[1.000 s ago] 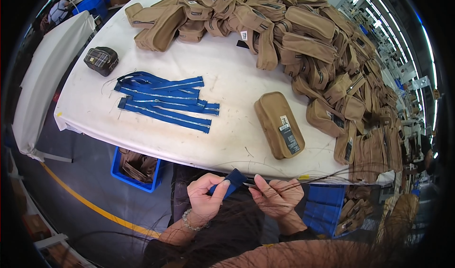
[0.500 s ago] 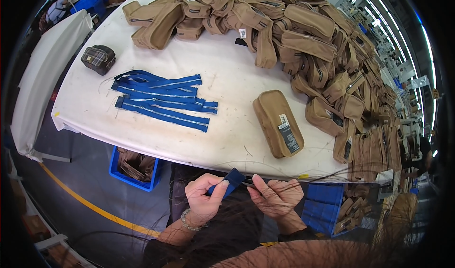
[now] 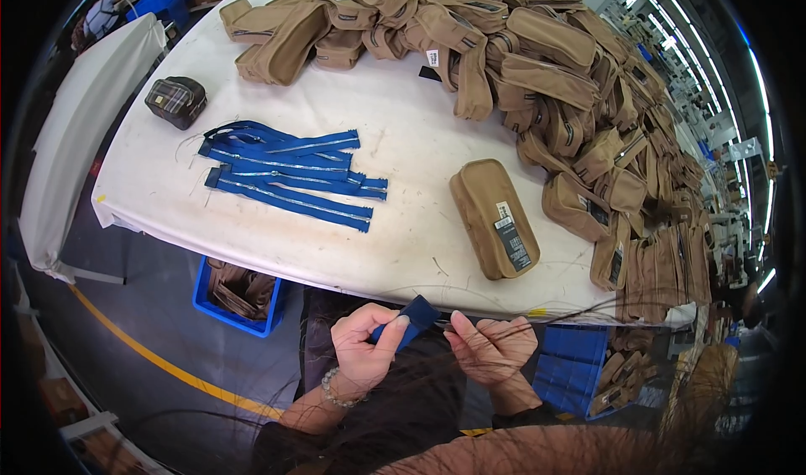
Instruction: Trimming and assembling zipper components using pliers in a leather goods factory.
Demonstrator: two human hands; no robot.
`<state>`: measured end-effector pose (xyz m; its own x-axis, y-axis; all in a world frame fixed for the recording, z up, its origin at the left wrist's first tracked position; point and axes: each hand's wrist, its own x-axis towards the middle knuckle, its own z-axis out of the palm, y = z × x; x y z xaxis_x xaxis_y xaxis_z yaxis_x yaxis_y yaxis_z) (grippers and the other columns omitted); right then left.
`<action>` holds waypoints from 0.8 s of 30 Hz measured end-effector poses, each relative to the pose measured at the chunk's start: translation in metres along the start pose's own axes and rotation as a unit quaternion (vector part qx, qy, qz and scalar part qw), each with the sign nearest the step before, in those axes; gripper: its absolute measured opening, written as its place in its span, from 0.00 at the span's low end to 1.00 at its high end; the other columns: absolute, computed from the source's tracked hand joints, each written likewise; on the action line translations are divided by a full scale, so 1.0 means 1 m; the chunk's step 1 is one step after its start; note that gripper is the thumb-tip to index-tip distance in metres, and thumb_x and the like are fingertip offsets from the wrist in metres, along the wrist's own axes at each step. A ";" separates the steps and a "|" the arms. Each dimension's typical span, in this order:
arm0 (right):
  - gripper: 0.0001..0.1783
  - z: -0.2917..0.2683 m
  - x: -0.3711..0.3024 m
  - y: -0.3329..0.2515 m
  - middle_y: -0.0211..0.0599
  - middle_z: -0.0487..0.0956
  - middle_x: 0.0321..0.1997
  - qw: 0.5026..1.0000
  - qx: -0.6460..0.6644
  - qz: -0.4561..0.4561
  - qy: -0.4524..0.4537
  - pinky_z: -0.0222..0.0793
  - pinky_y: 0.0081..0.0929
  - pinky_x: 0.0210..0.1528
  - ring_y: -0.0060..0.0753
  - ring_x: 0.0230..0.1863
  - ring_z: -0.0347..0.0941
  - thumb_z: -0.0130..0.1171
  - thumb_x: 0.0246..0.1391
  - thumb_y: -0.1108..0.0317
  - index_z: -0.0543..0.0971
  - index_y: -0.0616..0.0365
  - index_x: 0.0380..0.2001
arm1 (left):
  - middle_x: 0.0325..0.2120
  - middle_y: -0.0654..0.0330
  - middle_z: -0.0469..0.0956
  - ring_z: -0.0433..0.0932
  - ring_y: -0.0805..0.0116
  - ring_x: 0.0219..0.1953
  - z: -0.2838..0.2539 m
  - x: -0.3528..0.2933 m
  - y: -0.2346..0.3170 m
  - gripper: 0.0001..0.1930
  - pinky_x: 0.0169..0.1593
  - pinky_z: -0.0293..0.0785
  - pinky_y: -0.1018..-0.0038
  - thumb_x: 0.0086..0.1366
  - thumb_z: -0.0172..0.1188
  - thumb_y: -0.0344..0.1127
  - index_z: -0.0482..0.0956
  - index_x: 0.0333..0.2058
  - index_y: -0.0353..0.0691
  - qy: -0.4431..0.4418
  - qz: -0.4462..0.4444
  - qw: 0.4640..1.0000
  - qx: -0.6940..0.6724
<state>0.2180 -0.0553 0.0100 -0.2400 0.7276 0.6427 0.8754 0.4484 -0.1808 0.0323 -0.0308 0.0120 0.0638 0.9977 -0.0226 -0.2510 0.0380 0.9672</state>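
Observation:
Near the table's front edge, my left hand [image 3: 365, 345] is closed in a pinch on a blue zipper strip [image 3: 413, 320]; its dark, folded end sticks up past the thumb. Close on its right, my right hand [image 3: 491, 345] is closed too, thumb against curled fingers. A thin, dark tip shows between that hand and the strip, but what it belongs to is mostly hidden. Several more blue zippers [image 3: 285, 173] with pale teeth lie stacked on the table left of centre. A tan zip pouch [image 3: 495, 219] with a dark label lies just beyond my right hand.
Tan pouches [image 3: 546, 72] heap along the table's far and right sides. A small plaid pouch [image 3: 175, 102] stands at the white tabletop's [image 3: 403, 122] left. Below the edge are a blue bin [image 3: 201, 294] holding brown pieces and a blue crate [image 3: 571, 366] beside more tan pouches.
The zipper strip's end has shifted slightly right and tilted more upright in my left hand. My right hand stays close by with little movement.

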 end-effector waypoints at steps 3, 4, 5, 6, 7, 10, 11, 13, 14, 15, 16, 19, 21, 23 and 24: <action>0.20 -0.010 0.017 -0.004 0.19 0.63 0.16 0.999 -0.002 -0.029 0.019 0.43 0.18 0.17 0.17 0.11 0.53 0.69 0.29 0.65 0.82 0.47 0.33 | 0.20 0.67 0.73 0.66 0.86 0.23 -0.001 0.000 -0.003 0.01 0.28 0.63 0.88 0.57 0.58 0.23 0.75 0.27 0.31 0.010 0.006 1.000 -0.002; 0.20 -0.011 0.017 -0.004 0.19 0.63 0.16 0.999 -0.003 -0.029 0.019 0.43 0.18 0.17 0.17 0.11 0.53 0.69 0.29 0.65 0.82 0.47 0.33 | 0.20 0.67 0.73 0.66 0.86 0.23 -0.001 0.000 -0.004 0.01 0.28 0.63 0.88 0.57 0.58 0.23 0.75 0.27 0.31 0.012 0.003 1.000 -0.003; 0.20 -0.012 0.017 -0.004 0.19 0.62 0.16 1.000 0.000 -0.030 0.008 0.43 0.18 0.17 0.17 0.11 0.52 0.69 0.29 0.64 0.82 0.47 0.33 | 0.20 0.67 0.73 0.66 0.86 0.23 0.000 0.000 -0.003 0.01 0.28 0.63 0.88 0.57 0.58 0.23 0.75 0.27 0.31 0.011 0.004 1.000 -0.004; 0.19 -0.013 0.018 -0.004 0.19 0.62 0.16 1.000 0.002 -0.031 -0.002 0.43 0.18 0.17 0.18 0.11 0.52 0.68 0.29 0.64 0.82 0.47 0.33 | 0.20 0.67 0.73 0.66 0.86 0.23 0.001 0.001 -0.001 0.01 0.28 0.63 0.88 0.56 0.58 0.23 0.75 0.27 0.32 0.012 0.001 1.000 -0.004; 0.19 -0.014 0.018 -0.005 0.19 0.62 0.16 1.000 0.001 -0.031 -0.002 0.43 0.18 0.17 0.18 0.11 0.52 0.68 0.29 0.64 0.82 0.47 0.33 | 0.20 0.67 0.73 0.66 0.86 0.23 0.001 0.001 0.001 0.01 0.28 0.63 0.88 0.56 0.58 0.23 0.75 0.27 0.32 0.012 -0.001 1.000 -0.003; 0.19 -0.011 0.021 -0.007 0.19 0.62 0.15 0.999 -0.010 -0.038 0.004 0.43 0.18 0.17 0.17 0.11 0.52 0.68 0.30 0.64 0.82 0.48 0.33 | 0.20 0.67 0.73 0.66 0.86 0.23 -0.002 -0.001 -0.001 0.02 0.27 0.63 0.87 0.56 0.58 0.23 0.75 0.26 0.32 0.015 0.002 1.000 0.005; 0.19 -0.010 0.022 -0.008 0.19 0.62 0.15 0.999 -0.010 -0.044 0.005 0.43 0.19 0.17 0.17 0.11 0.52 0.68 0.30 0.64 0.82 0.48 0.33 | 0.20 0.67 0.73 0.66 0.86 0.23 -0.003 -0.001 -0.001 0.02 0.27 0.63 0.87 0.56 0.58 0.23 0.75 0.26 0.32 0.018 0.002 1.000 0.008; 0.19 -0.012 0.024 -0.007 0.19 0.61 0.15 0.999 -0.019 -0.049 0.005 0.42 0.19 0.17 0.17 0.11 0.52 0.68 0.30 0.64 0.82 0.48 0.33 | 0.19 0.67 0.73 0.65 0.86 0.22 -0.001 0.000 0.000 0.02 0.27 0.63 0.87 0.56 0.58 0.23 0.75 0.26 0.32 0.016 0.010 1.000 0.018; 0.19 -0.012 0.025 -0.007 0.19 0.61 0.15 0.998 -0.022 -0.051 0.006 0.42 0.19 0.17 0.18 0.10 0.51 0.68 0.30 0.64 0.82 0.49 0.33 | 0.19 0.67 0.73 0.65 0.86 0.22 -0.001 0.001 -0.001 0.02 0.27 0.63 0.87 0.56 0.58 0.23 0.75 0.26 0.32 0.015 0.010 1.000 0.017; 0.19 -0.012 0.024 -0.007 0.19 0.61 0.15 0.998 -0.023 -0.052 0.007 0.42 0.19 0.17 0.18 0.10 0.51 0.68 0.30 0.64 0.82 0.49 0.33 | 0.19 0.67 0.73 0.65 0.86 0.22 -0.001 0.001 -0.002 0.02 0.26 0.63 0.87 0.56 0.58 0.22 0.75 0.26 0.32 0.014 0.012 1.000 0.019; 0.19 -0.012 0.025 -0.007 0.19 0.61 0.15 0.998 -0.022 -0.052 0.007 0.42 0.19 0.17 0.18 0.10 0.51 0.68 0.30 0.64 0.82 0.49 0.33 | 0.19 0.67 0.73 0.65 0.86 0.22 -0.001 0.001 -0.003 0.02 0.26 0.63 0.87 0.55 0.58 0.22 0.75 0.26 0.32 0.012 0.015 1.000 0.021; 0.19 -0.011 0.026 -0.007 0.19 0.61 0.15 0.998 -0.024 -0.053 0.009 0.41 0.19 0.17 0.17 0.10 0.51 0.69 0.30 0.64 0.82 0.49 0.33 | 0.19 0.67 0.73 0.65 0.86 0.22 -0.002 0.002 -0.002 0.02 0.26 0.63 0.87 0.55 0.58 0.22 0.75 0.25 0.32 0.006 0.025 0.999 0.038; 0.19 -0.013 0.027 -0.008 0.19 0.60 0.14 0.998 -0.029 -0.056 0.001 0.41 0.19 0.17 0.18 0.11 0.51 0.69 0.30 0.65 0.82 0.49 0.33 | 0.19 0.67 0.73 0.66 0.86 0.22 -0.001 0.001 -0.001 0.02 0.26 0.63 0.87 0.55 0.58 0.22 0.75 0.25 0.32 0.008 0.024 0.999 0.030; 0.19 -0.014 0.023 -0.007 0.19 0.60 0.14 0.998 -0.026 -0.055 0.000 0.41 0.19 0.17 0.18 0.11 0.50 0.69 0.30 0.65 0.81 0.49 0.33 | 0.19 0.67 0.73 0.66 0.86 0.22 0.001 0.001 0.002 0.02 0.26 0.63 0.87 0.56 0.58 0.22 0.75 0.26 0.32 0.010 0.024 0.999 0.022; 0.19 -0.011 0.019 -0.006 0.19 0.59 0.14 0.998 -0.023 -0.053 -0.005 0.40 0.19 0.17 0.18 0.11 0.49 0.69 0.30 0.65 0.81 0.49 0.33 | 0.20 0.67 0.74 0.66 0.86 0.22 0.002 0.001 0.001 0.01 0.26 0.64 0.87 0.56 0.58 0.23 0.75 0.26 0.32 0.011 0.015 1.000 0.012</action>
<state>0.2133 -0.0500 0.0318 -0.3365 0.6818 0.6496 0.8628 0.4996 -0.0774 0.0337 -0.0295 0.0137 0.0359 0.9994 0.0007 -0.2300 0.0076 0.9731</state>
